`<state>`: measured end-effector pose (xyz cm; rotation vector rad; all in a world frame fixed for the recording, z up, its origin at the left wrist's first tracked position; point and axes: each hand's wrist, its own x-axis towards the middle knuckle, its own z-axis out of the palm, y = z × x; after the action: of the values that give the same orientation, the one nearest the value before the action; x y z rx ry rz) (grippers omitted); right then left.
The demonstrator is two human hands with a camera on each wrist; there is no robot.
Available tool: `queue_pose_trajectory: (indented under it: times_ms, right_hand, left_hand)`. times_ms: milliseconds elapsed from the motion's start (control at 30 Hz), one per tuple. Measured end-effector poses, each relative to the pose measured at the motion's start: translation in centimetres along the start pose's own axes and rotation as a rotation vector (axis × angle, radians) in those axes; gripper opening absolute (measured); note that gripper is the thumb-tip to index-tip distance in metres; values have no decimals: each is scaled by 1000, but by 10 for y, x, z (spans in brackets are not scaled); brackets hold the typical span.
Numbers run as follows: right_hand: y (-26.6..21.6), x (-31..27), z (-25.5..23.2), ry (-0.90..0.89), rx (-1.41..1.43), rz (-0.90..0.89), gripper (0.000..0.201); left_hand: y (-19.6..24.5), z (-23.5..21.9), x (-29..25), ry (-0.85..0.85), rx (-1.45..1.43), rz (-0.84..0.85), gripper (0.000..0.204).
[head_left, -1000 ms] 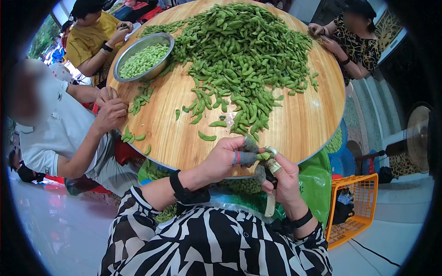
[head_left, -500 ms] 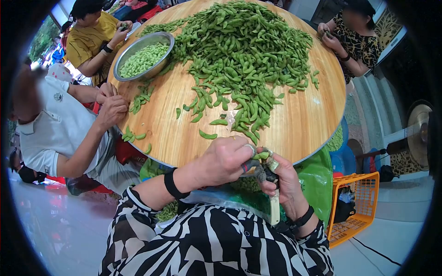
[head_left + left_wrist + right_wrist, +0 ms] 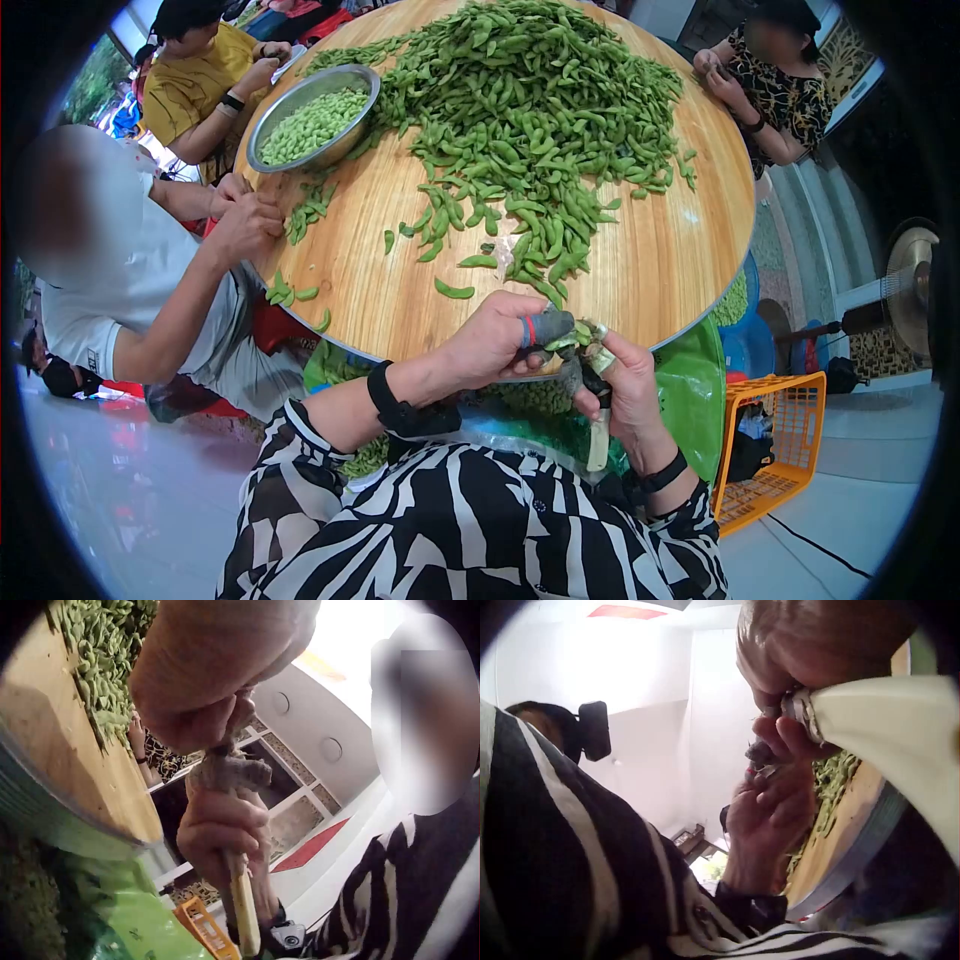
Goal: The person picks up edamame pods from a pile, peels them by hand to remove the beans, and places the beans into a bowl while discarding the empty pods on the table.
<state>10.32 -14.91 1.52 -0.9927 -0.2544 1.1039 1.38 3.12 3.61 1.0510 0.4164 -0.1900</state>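
- Pinches at a green pod [image 3: 582, 336] with the curled fingers of the left hand [image 3: 492, 340], grey covers on some fingertips.
- Grips a pale handle [image 3: 598, 445] pointing downward in the right hand [image 3: 630, 385], thumb and fingertips close to the same pod; cannot tell exactly which fingertips touch it.
- Holds both hands close together over the near edge of the round table [image 3: 360, 270].
- Faces a heap of green pods [image 3: 530, 100] spilling toward the hands, with a few pods apart from it.
- Has a metal bowl [image 3: 262, 158] of shelled beans [image 3: 315, 125] left of the heap.
- Sits near an orange crate [image 3: 812, 430], right of a green bag [image 3: 690, 385].
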Motion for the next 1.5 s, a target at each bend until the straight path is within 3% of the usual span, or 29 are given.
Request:
queue_pose_trajectory:
  times_ms: [33, 100, 133, 200, 233, 333, 433, 500, 633, 733, 833, 900, 933, 967, 1033, 1100, 1167, 1233, 1267, 1300, 1367, 1500]
  right_hand:
    - [-1, -1, 0, 26, -87, -32, 26]
    - [1, -2, -3, 42, -151, -64, 23]
    - [2, -3, -4, 56, -214, -90, 19]
    - [6, -4, -7, 108, -337, -130, 16]
    - [6, -4, -8, 155, -463, -172, 14]
    - [4, -4, -7, 199, -481, -228, 12]
    - [1, -7, -16, 142, -548, -180, 8]
    - [3, -10, -18, 152, -615, -198, 9]
    - [6, -15, -16, 219, -767, -327, 13]
    - [-1, -21, -16, 219, -909, -401, 13]
    - [-3, -27, -22, 200, -1074, -474, 13]
    - [-3, -31, -21, 201, -1114, -496, 13]
    - [-4, -34, -19, 198, -1149, -480, 12]
    - [-5, -35, -17, 195, -1183, -465, 11]
    - [-1, -31, -19, 193, -1198, -508, 11]
    - [2, -27, -20, 196, -1229, -589, 11]
    - [2, -28, -27, 151, -1226, -496, 12]
    - [2, -26, -27, 103, -1220, -405, 12]
    - [2, -25, -24, -29, -1208, -391, 13]
    - [2, -24, -22, -159, -1194, -377, 13]
    - [3, -22, -22, -227, -1217, -389, 15]
    - [3, -18, -26, -315, -1291, -421, 23]
  left_hand:
    - [-5, -1, 1, -1, 1, -1, 26]
    - [-18, -4, 8, -27, 331, 209, 17]
    - [-21, -5, 9, -29, 331, 208, 17]
    - [-24, -5, 9, -47, 709, 410, 12]
    - [-23, -3, 9, -51, 711, 409, 12]
    - [-25, 3, 7, -57, 688, 325, 10]
    - [-28, 8, 6, -95, 663, 375, 9]
    - [-30, 10, 5, -133, 518, 211, 11]
    - [-31, 12, 7, -171, 426, 75, 17]
    - [-46, 12, 10, -186, 463, 142, 21]
    - [-49, 15, 8, -244, 685, 241, 24]
    - [-51, 18, 6, -255, 716, 413, 18]
    - [-46, 19, 4, -231, 722, 263, 18]
    - [-49, 18, 5, -226, 721, 265, 18]
    - [-54, 17, 7, -186, 767, 387, 18]
    - [-51, 11, 1, -185, 804, 402, 19]
    - [-45, 3, -8, -180, 840, 413, 19]
    - [-36, -9, -16, -79, 965, 573, 22]
    - [-31, -18, -18, -6, 1022, 733, 23]
    - [-27, -29, -18, -2, 1026, 732, 23]
    - [-20, -56, -16, 248, 1346, 868, 25]
    - [-20, -98, -35, 330, 1375, 796, 27]
